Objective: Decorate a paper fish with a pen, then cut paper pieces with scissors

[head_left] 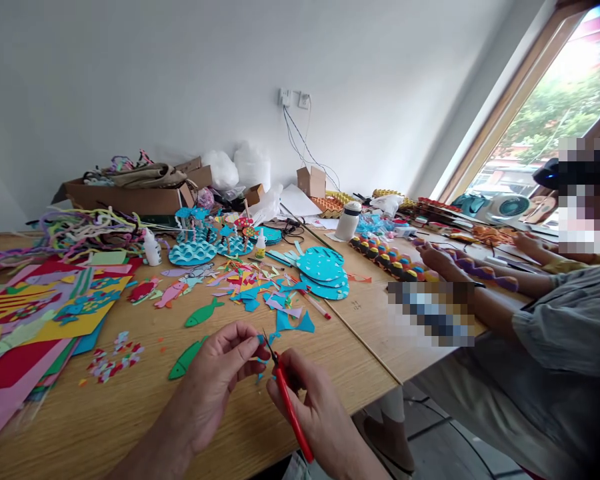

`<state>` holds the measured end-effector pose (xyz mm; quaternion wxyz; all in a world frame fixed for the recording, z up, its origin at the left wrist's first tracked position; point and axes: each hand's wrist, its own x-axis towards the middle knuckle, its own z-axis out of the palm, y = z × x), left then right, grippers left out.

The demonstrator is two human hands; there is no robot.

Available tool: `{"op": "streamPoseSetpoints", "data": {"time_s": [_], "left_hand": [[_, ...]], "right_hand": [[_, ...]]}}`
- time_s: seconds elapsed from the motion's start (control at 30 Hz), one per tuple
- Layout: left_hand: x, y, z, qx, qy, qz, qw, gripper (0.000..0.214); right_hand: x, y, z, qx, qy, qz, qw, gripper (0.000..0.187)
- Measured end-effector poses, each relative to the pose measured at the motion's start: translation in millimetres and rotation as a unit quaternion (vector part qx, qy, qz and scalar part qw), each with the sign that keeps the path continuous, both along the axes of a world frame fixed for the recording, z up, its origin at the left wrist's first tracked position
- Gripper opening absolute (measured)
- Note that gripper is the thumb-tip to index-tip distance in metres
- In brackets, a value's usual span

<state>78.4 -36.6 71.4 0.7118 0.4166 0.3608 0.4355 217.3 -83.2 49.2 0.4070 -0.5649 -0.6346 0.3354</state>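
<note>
Right hand point(314, 395) curled closed round scissors point(291, 408), blades angled up to the left fingertips. Left hand point(219, 365) palm inward, thumb and finger pinching a small blue scrap point(261, 339) by the blades. Left of the pinch, two green fish point(203, 315) on table point(95, 423); beyond, paper bits point(253, 279).
</note>
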Motion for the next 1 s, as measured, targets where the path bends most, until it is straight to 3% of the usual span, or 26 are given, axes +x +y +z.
{"op": "streamPoseSetpoints", "data": {"time_s": [1.0], "left_hand": [[-1.4,1.1,-6.0,0.016,0.006,-0.032,0.999,0.011]], "right_hand": [[0.1,4.6,-4.1,-0.014,-0.026,-0.016,0.999,0.026]]}}
